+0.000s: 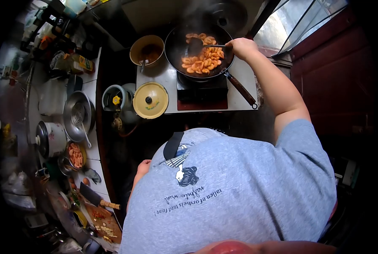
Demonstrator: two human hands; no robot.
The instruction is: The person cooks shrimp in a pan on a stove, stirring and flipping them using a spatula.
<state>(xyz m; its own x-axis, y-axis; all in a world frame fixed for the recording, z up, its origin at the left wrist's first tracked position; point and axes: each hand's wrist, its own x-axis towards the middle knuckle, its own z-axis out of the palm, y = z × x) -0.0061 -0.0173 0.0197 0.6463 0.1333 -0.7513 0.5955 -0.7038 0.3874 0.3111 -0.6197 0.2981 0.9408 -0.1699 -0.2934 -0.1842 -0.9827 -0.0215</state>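
Note:
My right hand (243, 47) is wrapped round the thin handle of a spatula (194, 46), whose dark blade rests among the shrimp. Orange-pink curled shrimp (202, 63) lie in a black wok (176, 61), and steam rises from it. The wok sits on a black stove (201, 86), its wooden handle (241, 89) pointing toward the front right. Low by my left side is my left hand (143, 167), mostly hidden by the shirt, so its fingers do not show clearly.
Left of the wok stand a yellowish pot (133, 53) and an enamel lid (151, 106). A gas cylinder (112, 99) is below. Along the left counter are a metal bowl (72, 120), a bowl of raw-looking pieces (75, 154), a cleaver (89, 194) and a cutting board (112, 220).

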